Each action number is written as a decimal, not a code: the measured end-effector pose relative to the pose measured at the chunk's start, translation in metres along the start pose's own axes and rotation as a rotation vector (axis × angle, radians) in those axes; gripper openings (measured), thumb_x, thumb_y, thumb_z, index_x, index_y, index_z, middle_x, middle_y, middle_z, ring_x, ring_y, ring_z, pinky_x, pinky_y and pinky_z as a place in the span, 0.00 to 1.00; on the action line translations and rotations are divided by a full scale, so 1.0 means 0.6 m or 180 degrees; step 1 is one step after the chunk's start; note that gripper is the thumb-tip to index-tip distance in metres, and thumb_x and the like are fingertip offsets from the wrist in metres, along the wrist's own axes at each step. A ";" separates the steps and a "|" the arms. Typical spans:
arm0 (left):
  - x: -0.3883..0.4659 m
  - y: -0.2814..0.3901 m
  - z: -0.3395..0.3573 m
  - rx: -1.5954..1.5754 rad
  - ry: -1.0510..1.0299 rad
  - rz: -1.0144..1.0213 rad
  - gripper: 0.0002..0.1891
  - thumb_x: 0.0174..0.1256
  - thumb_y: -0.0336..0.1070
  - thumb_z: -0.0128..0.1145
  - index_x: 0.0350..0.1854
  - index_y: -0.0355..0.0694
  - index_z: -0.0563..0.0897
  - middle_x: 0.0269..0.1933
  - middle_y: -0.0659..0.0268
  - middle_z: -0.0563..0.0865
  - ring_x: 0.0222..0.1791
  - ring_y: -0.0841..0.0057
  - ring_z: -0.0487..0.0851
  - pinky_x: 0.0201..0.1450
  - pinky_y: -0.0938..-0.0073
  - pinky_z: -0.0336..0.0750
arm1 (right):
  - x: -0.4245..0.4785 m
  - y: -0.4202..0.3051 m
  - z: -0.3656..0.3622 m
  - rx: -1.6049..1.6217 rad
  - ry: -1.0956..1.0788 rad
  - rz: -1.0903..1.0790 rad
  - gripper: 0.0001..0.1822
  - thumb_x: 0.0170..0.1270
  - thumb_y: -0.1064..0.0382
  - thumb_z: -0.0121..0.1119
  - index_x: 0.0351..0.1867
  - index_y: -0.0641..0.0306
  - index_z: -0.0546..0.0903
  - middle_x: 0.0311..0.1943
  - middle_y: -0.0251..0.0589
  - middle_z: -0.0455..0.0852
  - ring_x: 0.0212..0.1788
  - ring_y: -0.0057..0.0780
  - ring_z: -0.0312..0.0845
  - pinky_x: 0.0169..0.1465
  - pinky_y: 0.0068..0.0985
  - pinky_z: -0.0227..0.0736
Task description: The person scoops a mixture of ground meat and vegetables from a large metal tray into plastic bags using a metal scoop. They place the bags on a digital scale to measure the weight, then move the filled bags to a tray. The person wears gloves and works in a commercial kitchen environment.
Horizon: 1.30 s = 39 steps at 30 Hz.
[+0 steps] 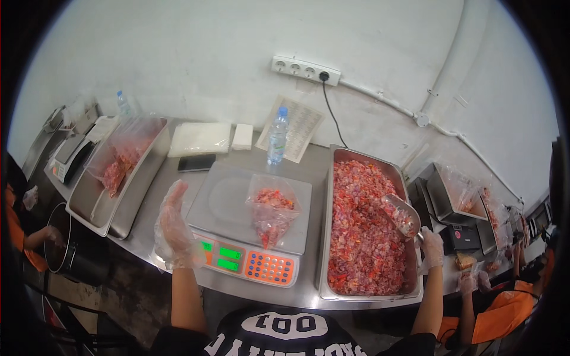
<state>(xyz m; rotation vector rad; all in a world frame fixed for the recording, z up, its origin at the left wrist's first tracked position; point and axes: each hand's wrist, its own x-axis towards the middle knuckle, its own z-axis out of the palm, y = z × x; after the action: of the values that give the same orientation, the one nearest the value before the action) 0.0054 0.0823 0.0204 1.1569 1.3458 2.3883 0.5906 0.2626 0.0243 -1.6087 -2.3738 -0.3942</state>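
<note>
My right hand [432, 250], in a clear plastic glove, grips the handle of a metal scoop [412, 224]. The scoop carries some chopped red and pink food and sits over the right side of a deep steel pan [326, 267] full of the same chopped mix [365, 240]. My left hand [174, 229], gloved too, is raised by the left edge of a digital scale [222, 191] with nothing in it. A clear plastic bag [274, 213], partly filled with the mix, lies on the right half of the scale's platform. The scale has lit green displays [230, 253].
Behind the scale stand a water bottle [278, 138], a printed sheet [307, 124], a stack of plastic bags [200, 139] and a dark phone [196, 163]. Another steel pan [116, 218] at left holds filled bags. Co-workers in orange [503, 311] work at both sides.
</note>
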 end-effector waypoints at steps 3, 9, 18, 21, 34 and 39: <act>0.004 -0.002 -0.007 -0.0130 -0.0015 0.0062 0.28 0.69 0.46 0.36 0.59 0.25 0.68 0.61 0.49 0.72 0.63 0.60 0.68 0.69 0.61 0.54 | 0.058 -0.041 -0.048 0.0178 -0.0033 -0.0175 0.12 0.47 0.73 0.57 0.34 0.58 0.72 0.25 0.45 0.81 0.32 0.49 0.77 0.34 0.41 0.67; 0.011 0.003 -0.018 -0.0388 -0.0100 0.0164 0.28 0.68 0.46 0.37 0.59 0.24 0.68 0.61 0.48 0.71 0.63 0.58 0.68 0.69 0.60 0.54 | 0.232 -0.130 -0.150 0.0080 0.0381 -0.1403 0.07 0.53 0.66 0.55 0.34 0.58 0.75 0.21 0.47 0.78 0.25 0.48 0.74 0.30 0.42 0.65; 0.001 0.034 -0.025 -0.0523 0.0232 0.0173 0.28 0.67 0.49 0.39 0.56 0.25 0.71 0.57 0.50 0.75 0.62 0.63 0.69 0.69 0.65 0.53 | 0.288 -0.424 -0.273 -0.0136 0.0613 -0.1575 0.27 0.64 0.46 0.46 0.13 0.63 0.77 0.14 0.51 0.75 0.20 0.47 0.73 0.28 0.40 0.66; 0.001 0.023 -0.040 -0.2984 0.0445 -0.0072 0.28 0.67 0.47 0.38 0.57 0.23 0.70 0.59 0.47 0.73 0.62 0.58 0.69 0.69 0.60 0.54 | 0.302 -0.353 -0.229 0.0483 0.0134 -0.1383 0.26 0.63 0.45 0.47 0.17 0.62 0.79 0.14 0.49 0.75 0.19 0.45 0.72 0.28 0.37 0.66; 0.007 0.054 -0.060 -0.0615 0.0563 0.0005 0.29 0.67 0.48 0.37 0.57 0.25 0.70 0.58 0.50 0.74 0.62 0.63 0.69 0.70 0.64 0.53 | 0.243 -0.331 -0.139 0.1982 -0.0589 -0.0853 0.16 0.64 0.51 0.47 0.30 0.60 0.78 0.16 0.37 0.75 0.21 0.25 0.70 0.27 0.23 0.64; 0.007 0.053 -0.063 -0.0645 0.0618 -0.0084 0.29 0.66 0.49 0.38 0.57 0.25 0.70 0.58 0.50 0.74 0.62 0.62 0.69 0.70 0.63 0.52 | 0.262 -0.270 -0.081 0.1251 0.1040 -0.1706 0.14 0.63 0.54 0.52 0.27 0.61 0.79 0.16 0.38 0.75 0.19 0.28 0.69 0.25 0.24 0.64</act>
<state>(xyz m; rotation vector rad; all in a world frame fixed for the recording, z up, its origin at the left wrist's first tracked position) -0.0169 0.0412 0.0365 0.8692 1.1269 2.6012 0.3856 0.3238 0.1110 -0.6740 -2.3957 -0.2372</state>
